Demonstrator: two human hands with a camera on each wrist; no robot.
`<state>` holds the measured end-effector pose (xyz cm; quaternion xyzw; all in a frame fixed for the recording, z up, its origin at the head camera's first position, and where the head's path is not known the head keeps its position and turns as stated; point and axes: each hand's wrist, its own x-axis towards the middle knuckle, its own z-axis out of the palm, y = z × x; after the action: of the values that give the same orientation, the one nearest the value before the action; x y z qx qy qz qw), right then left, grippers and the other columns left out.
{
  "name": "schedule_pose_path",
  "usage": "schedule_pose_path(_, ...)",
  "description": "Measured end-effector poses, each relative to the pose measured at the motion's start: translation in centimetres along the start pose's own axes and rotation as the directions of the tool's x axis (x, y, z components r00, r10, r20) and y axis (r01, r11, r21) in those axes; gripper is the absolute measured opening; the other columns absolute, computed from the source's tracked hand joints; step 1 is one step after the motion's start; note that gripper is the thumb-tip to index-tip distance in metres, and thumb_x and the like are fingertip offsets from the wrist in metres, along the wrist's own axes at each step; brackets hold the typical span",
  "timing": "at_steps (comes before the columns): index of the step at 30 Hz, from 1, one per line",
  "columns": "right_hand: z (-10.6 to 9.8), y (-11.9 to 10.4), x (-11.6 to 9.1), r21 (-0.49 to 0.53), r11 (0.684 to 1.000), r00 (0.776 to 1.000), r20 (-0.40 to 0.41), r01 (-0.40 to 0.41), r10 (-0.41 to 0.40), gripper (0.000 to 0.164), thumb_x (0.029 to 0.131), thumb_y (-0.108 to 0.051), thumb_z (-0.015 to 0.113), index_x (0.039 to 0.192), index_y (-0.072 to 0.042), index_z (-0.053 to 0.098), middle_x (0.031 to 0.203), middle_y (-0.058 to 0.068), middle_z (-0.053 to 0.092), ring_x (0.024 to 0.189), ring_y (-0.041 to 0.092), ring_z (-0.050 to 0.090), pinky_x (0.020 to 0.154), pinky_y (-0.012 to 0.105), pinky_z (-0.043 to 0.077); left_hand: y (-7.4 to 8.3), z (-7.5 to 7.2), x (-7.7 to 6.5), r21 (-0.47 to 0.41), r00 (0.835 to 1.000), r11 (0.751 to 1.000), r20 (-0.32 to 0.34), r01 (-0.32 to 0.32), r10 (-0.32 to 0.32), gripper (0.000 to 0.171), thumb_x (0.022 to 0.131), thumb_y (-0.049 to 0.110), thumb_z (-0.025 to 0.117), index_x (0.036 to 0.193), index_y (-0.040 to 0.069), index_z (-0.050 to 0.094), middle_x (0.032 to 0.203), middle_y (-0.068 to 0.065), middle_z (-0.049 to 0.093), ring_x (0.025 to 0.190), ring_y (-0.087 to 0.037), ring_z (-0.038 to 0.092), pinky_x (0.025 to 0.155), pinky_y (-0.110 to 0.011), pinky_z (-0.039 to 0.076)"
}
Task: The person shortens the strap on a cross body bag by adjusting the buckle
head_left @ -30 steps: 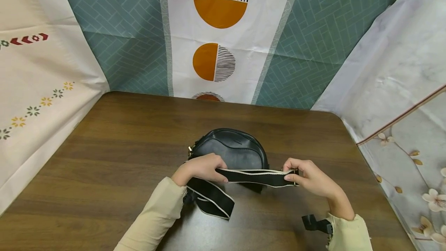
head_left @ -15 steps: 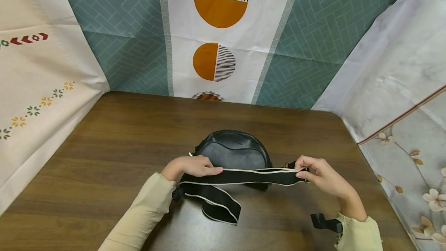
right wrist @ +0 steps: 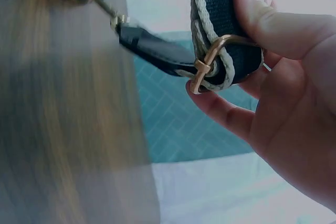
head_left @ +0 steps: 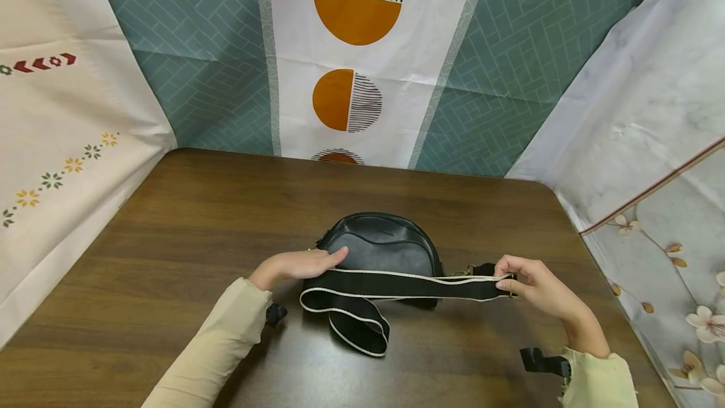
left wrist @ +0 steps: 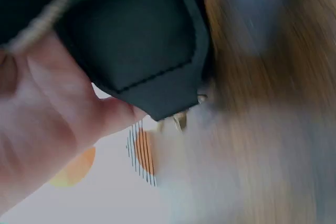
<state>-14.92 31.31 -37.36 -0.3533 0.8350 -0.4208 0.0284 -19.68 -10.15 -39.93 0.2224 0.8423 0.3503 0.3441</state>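
A black, rounded shoulder bag stands at mid-table with its front panel towards me. Across its lower front runs a black shoulder strap with cream edging, doubled back into a loose loop at the left. My right hand pinches the strap's right end between thumb and fingers, right at a gold-coloured buckle. From there a short leather end leads to a ring on the bag. My left hand is beside the bag's left end, thumb extended; the left wrist view shows its palm by the black leather side piece.
The brown wooden table extends on both sides of the bag. Patterned cloth hangs behind it, with further cloths at left and right. Black wrist-camera bands show at the sleeves.
My right hand has moved right with the strap end, drawing the strap straighter. The left hand has slid left along the strap and let go of it; its thumb now points up by the bag.
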Motion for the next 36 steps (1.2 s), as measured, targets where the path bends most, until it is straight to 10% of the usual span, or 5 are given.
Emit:
schedule_pose_path(7,-0.7,1.0,-1.2,0.001,0.999,0.999,0.016,-0.036,0.036,0.026,0.077,0.014,0.059,0.081,-0.010,0.051,0.074,0.002,0.050,0.068,0.011,0.046,0.053,0.026,0.037,-1.4,-1.3,-0.9,-0.051,0.996,0.995,0.008,-0.088,0.088,0.075,0.095,0.050,0.013,0.104,-0.008,0.060,0.101,-0.009,0.059,0.088,-0.016,0.053,0.083,-0.031,0.039)
schedule_pose_path(11,-1.3,1.9,-2.0,0.049,0.998,0.998,0.047,-0.043,0.041,0.025,0.077,0.016,0.056,0.081,-0.008,0.050,0.072,0.005,0.050,0.064,0.013,0.046,0.051,0.028,0.037,-2.5,-2.2,-1.3,-0.040,0.977,0.978,0.056,-0.206,0.208,0.078,0.098,0.043,0.013,0.055,-0.002,0.061,0.051,-0.001,0.052,0.048,-0.007,0.027,0.055,-0.021,0.029)
schedule_pose_path(19,-2.2,2.9,-2.6,0.099,0.992,0.994,0.085,-0.081,0.073,0.019,0.079,0.013,0.056,0.093,0.000,0.061,0.084,-0.002,0.061,0.069,0.008,0.054,0.053,0.025,0.043,-4.3,-3.6,-2.4,-0.039,0.939,0.945,0.102,-0.325,0.327,0.051,0.093,0.027,0.047,0.054,-0.001,0.064,0.046,-0.016,0.043,0.044,-0.003,0.018,0.044,-0.020,0.017)
schedule_pose_path(27,-3.3,3.9,-2.8,0.021,1.000,0.990,0.138,-0.008,0.005,0.021,0.074,0.014,0.061,0.084,-0.004,0.067,0.087,-0.001,0.062,0.084,0.001,0.053,0.064,0.017,0.043,-5.1,-4.4,-3.7,0.053,0.988,0.987,-0.035,-0.149,0.151,0.058,0.090,0.031,0.052,0.047,-0.008,0.048,0.046,-0.021,0.050,0.036,-0.003,0.028,0.041,-0.019,0.018)
schedule_pose_path(36,-3.7,4.2,-2.6,-0.333,0.937,0.971,0.169,-0.106,0.170,0.014,0.074,-0.002,0.068,0.074,-0.015,0.064,0.085,-0.002,0.061,0.082,0.000,0.052,0.061,0.026,0.044,-5.2,-4.8,-3.7,0.216,0.987,0.976,-0.155,-0.007,0.042,0.058,0.086,0.044,0.054,0.040,0.009,0.049,0.042,-0.010,0.052,0.037,-0.006,0.031,0.043,-0.021,0.022)
